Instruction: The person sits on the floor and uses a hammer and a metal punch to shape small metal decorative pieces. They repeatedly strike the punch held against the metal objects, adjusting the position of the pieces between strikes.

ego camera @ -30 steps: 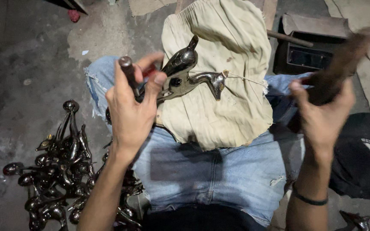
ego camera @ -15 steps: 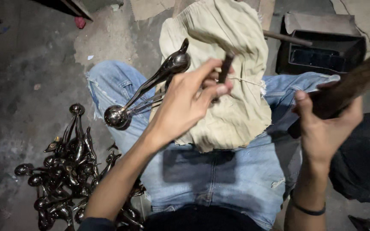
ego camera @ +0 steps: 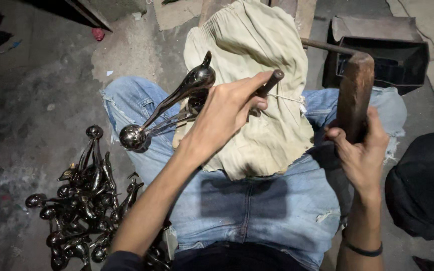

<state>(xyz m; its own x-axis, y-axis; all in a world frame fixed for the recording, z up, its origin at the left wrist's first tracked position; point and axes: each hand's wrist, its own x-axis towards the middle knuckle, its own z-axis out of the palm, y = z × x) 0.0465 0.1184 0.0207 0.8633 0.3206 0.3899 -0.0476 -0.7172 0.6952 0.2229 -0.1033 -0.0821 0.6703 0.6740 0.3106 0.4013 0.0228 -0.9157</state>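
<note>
Cloth (ego camera: 257,75) covers the lap; left hand (ego camera: 227,113) grips a metal bird piece (ego camera: 177,98) above it, seemingly with a rod (ego camera: 272,80). Right hand (ego camera: 360,155) clutches a hammer (ego camera: 353,95). Similar pieces (ego camera: 84,200) lie heaped left; black box (ego camera: 393,57) sits beyond.

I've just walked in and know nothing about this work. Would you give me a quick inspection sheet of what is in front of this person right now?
Surface: beige cloth spread over the lap, on blue jeans.
Job's things: shiny bird-shaped metal piece with a ball end; thin dark tool; wooden-handled tool.
Clutter: pile of similar metal pieces on the concrete floor.
Hands: left hand grips the thin tool and the metal piece; right hand grips the wooden handle.
Cables: nothing seen.
Surroundings: dark metal tray, black cap.
</note>
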